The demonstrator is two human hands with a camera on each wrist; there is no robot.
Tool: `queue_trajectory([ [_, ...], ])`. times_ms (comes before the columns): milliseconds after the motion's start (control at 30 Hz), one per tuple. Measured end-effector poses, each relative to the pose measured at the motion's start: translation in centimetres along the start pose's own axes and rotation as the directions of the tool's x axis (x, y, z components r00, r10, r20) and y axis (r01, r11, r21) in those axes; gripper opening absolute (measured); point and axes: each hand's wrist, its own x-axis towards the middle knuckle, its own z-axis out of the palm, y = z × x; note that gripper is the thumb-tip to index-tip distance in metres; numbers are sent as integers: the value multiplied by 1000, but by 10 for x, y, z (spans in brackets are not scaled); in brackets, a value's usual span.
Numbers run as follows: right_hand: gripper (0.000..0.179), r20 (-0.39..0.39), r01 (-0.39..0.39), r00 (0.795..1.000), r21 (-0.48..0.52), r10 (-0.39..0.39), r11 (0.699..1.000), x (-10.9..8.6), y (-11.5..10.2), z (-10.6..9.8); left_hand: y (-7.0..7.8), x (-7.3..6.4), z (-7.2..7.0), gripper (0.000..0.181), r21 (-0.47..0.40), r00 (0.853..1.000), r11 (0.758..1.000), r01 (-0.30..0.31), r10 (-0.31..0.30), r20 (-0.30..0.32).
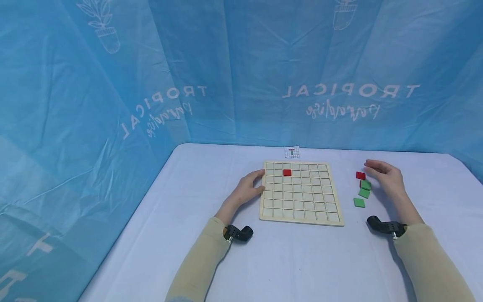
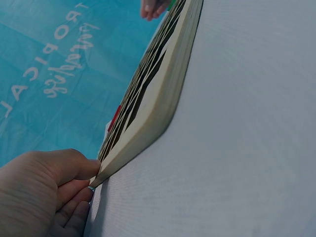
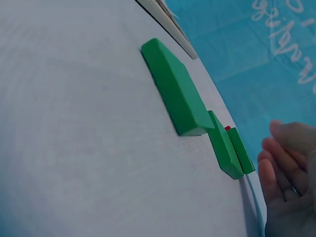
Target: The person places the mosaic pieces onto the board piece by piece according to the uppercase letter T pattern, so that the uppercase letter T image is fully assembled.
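A pale wooden grid board [image 1: 299, 216] lies on the white table, with a red square tile [image 1: 287, 173] in one cell of its second row from the back. My left hand [image 1: 247, 188] holds the board's left edge; in the left wrist view its thumb [image 2: 81, 168] touches the edge, other fingers curled below. To the right of the board, my right hand [image 1: 386, 176] hovers beside loose tiles, fingers loosely bent and nothing visible between them. Nearest it are a red tile [image 1: 360, 175] and a green tile [image 1: 365, 185] overlapping another red one. Two more green tiles [image 1: 359, 203] lie closer to me.
Behind the board lies a small printed card [image 1: 292, 152] showing a grid with coloured squares. Blue printed cloth [image 1: 256, 121] hangs along the back and left of the white-covered table [image 1: 279, 264]. Black camera mounts [image 1: 238, 233] sit on both wrists.
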Motion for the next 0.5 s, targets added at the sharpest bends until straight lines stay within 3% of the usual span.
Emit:
queue_trajectory([
  [267, 56, -1, 75, 997, -129, -76, 989, -1, 10, 1, -1, 1, 0, 58, 3, 1000, 1000, 1, -1, -2],
  [500, 52, 7, 101, 995, -169, -102, 980, -1, 17, -1, 0, 1, 0, 58, -5, 1000, 1000, 1, -1, 3],
])
